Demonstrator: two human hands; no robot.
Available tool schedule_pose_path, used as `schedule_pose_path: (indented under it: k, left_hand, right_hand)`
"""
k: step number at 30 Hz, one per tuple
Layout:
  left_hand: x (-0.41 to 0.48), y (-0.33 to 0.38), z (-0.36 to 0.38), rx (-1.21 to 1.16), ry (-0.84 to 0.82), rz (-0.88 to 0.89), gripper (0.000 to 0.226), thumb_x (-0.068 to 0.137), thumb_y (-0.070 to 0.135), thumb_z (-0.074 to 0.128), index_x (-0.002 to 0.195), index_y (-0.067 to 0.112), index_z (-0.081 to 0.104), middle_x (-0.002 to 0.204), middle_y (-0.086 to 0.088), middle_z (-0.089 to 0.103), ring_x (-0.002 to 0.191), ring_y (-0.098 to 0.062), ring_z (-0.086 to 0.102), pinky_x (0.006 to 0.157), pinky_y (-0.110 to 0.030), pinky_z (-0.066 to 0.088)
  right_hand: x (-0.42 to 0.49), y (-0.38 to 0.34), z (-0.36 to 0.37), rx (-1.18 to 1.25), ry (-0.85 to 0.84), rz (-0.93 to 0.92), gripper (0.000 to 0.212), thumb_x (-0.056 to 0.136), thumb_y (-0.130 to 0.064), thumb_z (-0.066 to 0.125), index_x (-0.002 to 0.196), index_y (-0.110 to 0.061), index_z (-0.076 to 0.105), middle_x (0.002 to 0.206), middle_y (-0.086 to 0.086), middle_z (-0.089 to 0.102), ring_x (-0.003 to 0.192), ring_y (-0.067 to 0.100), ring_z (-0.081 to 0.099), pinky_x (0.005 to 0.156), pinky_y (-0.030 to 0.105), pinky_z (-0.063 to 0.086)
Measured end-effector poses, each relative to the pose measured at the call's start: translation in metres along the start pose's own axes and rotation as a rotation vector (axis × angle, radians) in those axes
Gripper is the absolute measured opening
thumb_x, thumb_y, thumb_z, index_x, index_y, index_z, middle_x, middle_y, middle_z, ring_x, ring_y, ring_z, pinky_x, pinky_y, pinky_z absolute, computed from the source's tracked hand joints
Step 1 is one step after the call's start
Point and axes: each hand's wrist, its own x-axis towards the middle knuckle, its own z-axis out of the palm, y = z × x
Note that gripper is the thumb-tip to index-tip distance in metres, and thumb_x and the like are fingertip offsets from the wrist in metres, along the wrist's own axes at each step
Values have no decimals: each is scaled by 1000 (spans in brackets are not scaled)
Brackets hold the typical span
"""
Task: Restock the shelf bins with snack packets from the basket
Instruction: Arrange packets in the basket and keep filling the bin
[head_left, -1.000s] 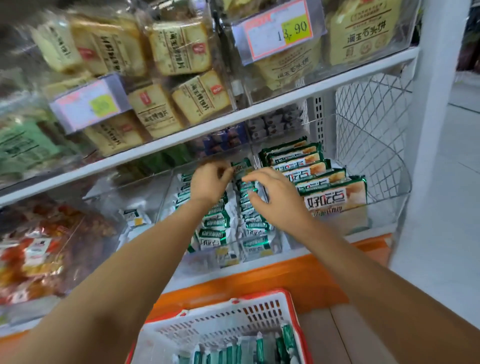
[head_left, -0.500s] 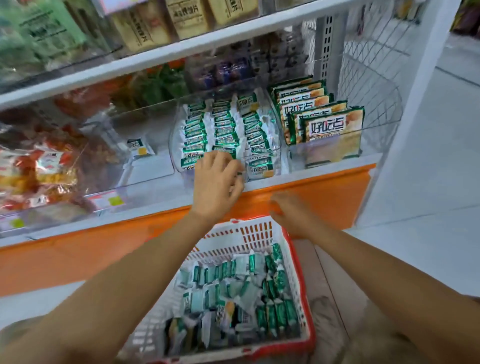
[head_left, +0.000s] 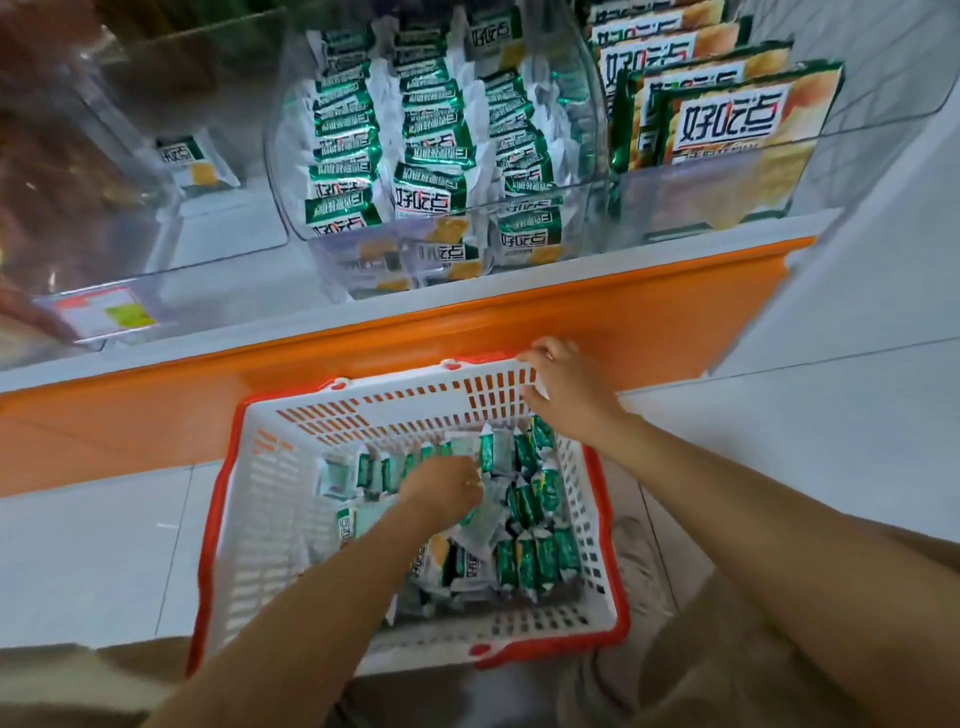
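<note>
a white basket (head_left: 280, 519) with a red rim sits on the floor (head_left: 104, 545), against the orange base (head_left: 519, 322) of the shelf. green and white snack packets (head_left: 530, 561) lie loose in it, heaped mostly toward its right side. the left hand (head_left: 441, 491) is down inside the basket near its middle, knuckles up, its fingers (head_left: 467, 480) curled and buried among the packets; whether they have closed on one cannot be told. the right hand (head_left: 569, 387) is at the basket's far right corner, its fingers (head_left: 545, 351) hooked over the rim and clenched on it. on the shelf above, the middle clear bin (head_left: 415, 260) holds three rows of the same packets (head_left: 431, 130) standing on edge. the bin to its right holds larger packs (head_left: 727, 119) upright. the bin to its left holds a single packet (head_left: 187, 161) near the back, with a price tag (head_left: 104, 312) at that bin's front edge.
</note>
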Motion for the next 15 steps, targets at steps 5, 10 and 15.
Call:
schedule_pose_path:
  k: [5, 10, 15]
  left_hand:
    - [9, 0, 33, -67, -103, -118, 32, 96, 46, 54, 92, 14, 53, 81, -5, 56, 79, -23, 57, 75, -38, 52]
    - [10, -2, 41, -234, -86, -171, 41, 94, 39, 62, 124, 12, 58, 113, -10, 66, 90, -22, 60, 82, -35, 52]
    - [6, -12, 4, -825, 32, -140, 14, 89, 15, 71, 86, 11, 58, 72, 1, 52, 73, -18, 51, 75, -36, 47]
  right_hand:
    - [8, 6, 9, 9, 80, -15, 38, 95, -29, 51, 131, -17, 55, 125, 2, 51, 118, 21, 42, 95, 36, 38]
    - [8, 6, 13, 55, 125, -71, 32, 94, -24, 52, 124, -17, 60, 120, 1, 55, 114, 21, 46, 93, 35, 33]
    - [2, 2, 10, 138, 63, -190, 22, 97, -23, 52, 115, -24, 65, 114, -7, 64, 108, 14, 56, 102, 37, 26]
